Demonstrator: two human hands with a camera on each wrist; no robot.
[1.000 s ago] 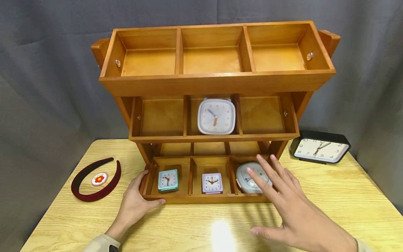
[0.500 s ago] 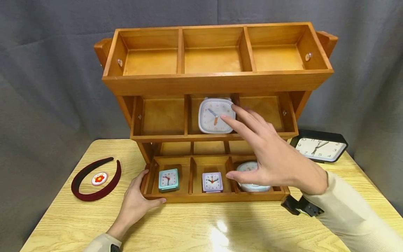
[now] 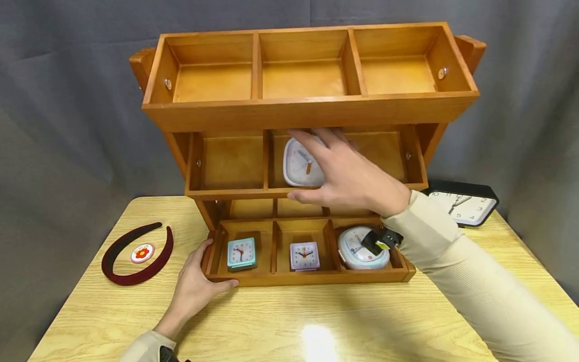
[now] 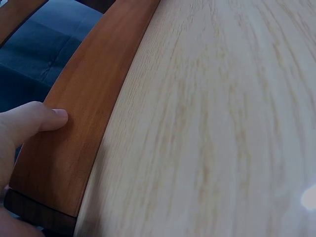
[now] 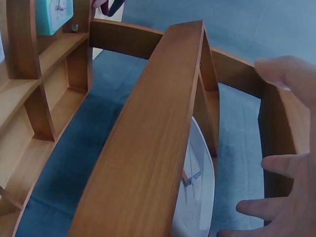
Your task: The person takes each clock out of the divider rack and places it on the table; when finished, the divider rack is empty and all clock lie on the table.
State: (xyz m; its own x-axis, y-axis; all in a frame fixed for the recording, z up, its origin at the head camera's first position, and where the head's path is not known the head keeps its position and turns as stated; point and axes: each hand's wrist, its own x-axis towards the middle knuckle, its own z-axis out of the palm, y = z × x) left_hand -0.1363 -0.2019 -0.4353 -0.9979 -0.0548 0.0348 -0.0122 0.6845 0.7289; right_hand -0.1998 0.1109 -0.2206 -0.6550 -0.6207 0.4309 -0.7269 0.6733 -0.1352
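Observation:
A three-tier wooden organizer (image 3: 289, 111) stands on the table. My left hand (image 3: 194, 284) grips the left front corner of its bottom tray, thumb on the front board (image 4: 81, 98) and fingers round the side. My right hand (image 3: 336, 168) is spread in front of the middle tier, fingers reaching up toward the top tier's underside and thumb low. It overlaps the right part of a white alarm clock (image 3: 298, 166) in the middle compartment. In the right wrist view the fingers stand apart from that clock (image 5: 200, 182).
The bottom tray holds a teal clock (image 3: 241, 253), a lilac clock (image 3: 304, 255) and a round pale clock (image 3: 362, 249). A black clock (image 3: 470, 208) stands at right. On the left a dark red headband (image 3: 135, 278) lies around a flower badge (image 3: 142, 253).
My right hand has risen from in front of the bottom tray to the white clock in the middle tier, moving up and left. My left hand has stayed at the corner.

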